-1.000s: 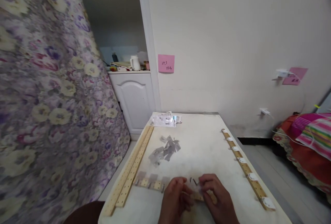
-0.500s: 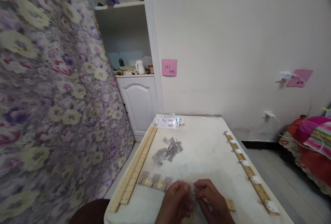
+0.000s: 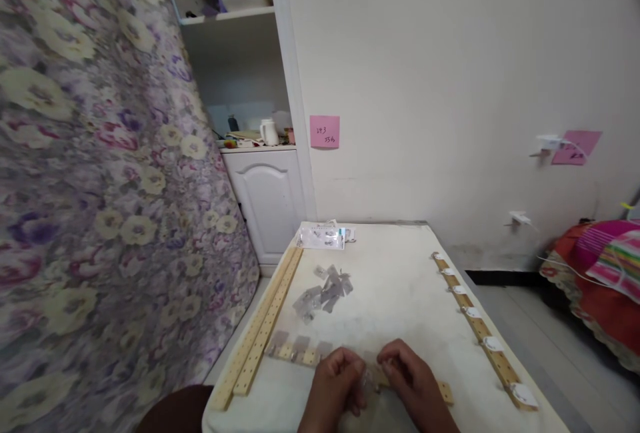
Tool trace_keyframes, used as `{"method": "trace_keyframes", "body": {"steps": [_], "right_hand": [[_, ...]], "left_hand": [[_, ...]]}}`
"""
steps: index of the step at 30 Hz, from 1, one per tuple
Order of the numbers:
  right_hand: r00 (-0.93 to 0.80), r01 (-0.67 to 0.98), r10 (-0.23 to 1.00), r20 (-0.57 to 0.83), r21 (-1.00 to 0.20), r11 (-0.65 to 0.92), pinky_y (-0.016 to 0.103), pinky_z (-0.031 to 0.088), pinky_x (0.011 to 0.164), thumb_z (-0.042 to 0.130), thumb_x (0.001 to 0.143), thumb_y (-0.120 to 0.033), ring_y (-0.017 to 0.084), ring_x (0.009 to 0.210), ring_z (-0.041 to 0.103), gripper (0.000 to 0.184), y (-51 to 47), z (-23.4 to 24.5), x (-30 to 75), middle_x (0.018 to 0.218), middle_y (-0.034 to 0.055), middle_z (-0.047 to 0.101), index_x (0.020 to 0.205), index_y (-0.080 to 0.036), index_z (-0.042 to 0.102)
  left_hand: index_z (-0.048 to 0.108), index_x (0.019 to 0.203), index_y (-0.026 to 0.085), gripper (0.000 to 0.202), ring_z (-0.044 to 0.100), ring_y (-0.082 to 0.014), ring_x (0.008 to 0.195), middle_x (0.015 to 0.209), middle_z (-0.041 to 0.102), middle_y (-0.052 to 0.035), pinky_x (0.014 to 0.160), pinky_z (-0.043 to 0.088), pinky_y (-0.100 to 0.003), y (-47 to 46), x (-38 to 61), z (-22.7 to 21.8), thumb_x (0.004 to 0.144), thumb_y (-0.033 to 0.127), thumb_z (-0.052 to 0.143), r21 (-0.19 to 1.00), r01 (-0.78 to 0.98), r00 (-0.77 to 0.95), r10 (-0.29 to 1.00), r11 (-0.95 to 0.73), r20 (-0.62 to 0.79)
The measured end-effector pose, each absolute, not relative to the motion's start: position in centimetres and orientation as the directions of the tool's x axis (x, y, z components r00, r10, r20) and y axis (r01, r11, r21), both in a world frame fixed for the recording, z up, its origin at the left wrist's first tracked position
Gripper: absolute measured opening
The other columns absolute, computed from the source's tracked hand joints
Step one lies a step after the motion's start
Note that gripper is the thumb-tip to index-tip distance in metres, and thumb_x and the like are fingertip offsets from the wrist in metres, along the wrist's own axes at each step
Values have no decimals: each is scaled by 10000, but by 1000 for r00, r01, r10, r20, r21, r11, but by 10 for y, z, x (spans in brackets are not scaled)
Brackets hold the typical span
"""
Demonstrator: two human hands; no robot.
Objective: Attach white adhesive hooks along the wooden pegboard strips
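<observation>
Hands [image 3: 336,383], wooden strip [image 3: 310,357] partly hidden, left pinching perhaps clear plastic [image 3: 369,380]

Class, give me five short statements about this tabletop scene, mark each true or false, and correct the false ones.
1. Two perforated wooden strips lie along the left side of the table. True.
2. A pitcher stands on the table. False: the white pitcher stands in the cabinet.
3. Small plastic packets lie scattered on the table. True.
4. The hands are at opposite table edges. False: the left hand and right hand are close together.
5. Clear plastic shows at the left hand. True.
</observation>
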State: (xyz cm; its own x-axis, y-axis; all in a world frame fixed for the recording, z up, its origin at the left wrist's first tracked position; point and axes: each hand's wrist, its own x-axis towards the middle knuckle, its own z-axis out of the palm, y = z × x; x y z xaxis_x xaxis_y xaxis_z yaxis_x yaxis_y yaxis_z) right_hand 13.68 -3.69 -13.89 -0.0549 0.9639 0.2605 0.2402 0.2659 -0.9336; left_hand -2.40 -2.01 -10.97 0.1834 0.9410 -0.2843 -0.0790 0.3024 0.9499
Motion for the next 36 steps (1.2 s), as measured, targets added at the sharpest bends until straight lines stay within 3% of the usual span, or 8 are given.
{"method": "trace_keyframes", "body": {"steps": [4,10,19,24,31,36], "right_hand": [[-119,116,989,83,-989,97,220,352,526,556,781,-460,107,559,442,290,-31,-138,134,586,-39,489,715,-179,529],[-199,-57,979,-44,-997,-56,194,246,412,654,660,-513,51,416,314,380,-26,-148,132,496,-82,425,644,-191,454],[-260,-113,965,-28,-992,-60,181,229,384,664,642,-514,40,393,324,382,-27,-150,136,496,-88,433,662,-198,451],[-246,-152,969,-33,-986,-73,174,223,365,648,677,-491,35,375,320,359,-26,-155,137,484,-92,429,665,-192,448],[-195,-57,980,-40,-997,-52,175,237,381,590,718,-547,40,418,312,384,-26,-150,138,534,-83,410,711,-174,499],[-168,-40,984,-53,-997,-60,177,230,386,611,689,-569,41,423,297,403,-25,-151,137,519,-90,393,708,-181,501]], "left_hand": [[502,602,173,256,408,-66,275,329,510,55,318,252,-170,-19,-19,-111,660,392,622,967,7,248,936,256,-250],[477,635,187,239,443,-73,297,358,502,78,319,271,-167,-18,-11,-115,660,372,626,973,-28,251,944,230,-216],[495,638,177,208,406,-60,300,373,465,89,326,269,-171,-20,-8,-111,703,351,588,988,28,240,958,153,-156],[491,632,179,221,459,-76,346,397,514,64,365,320,-180,-20,-8,-119,719,362,578,984,-18,245,955,175,-165],[495,626,181,242,451,-83,323,368,508,61,344,301,-182,-18,-12,-128,689,395,587,969,0,207,948,246,-240],[543,655,155,258,416,-66,314,396,482,75,334,275,-183,-18,-13,-123,669,402,615,977,65,226,951,202,-211]]}}
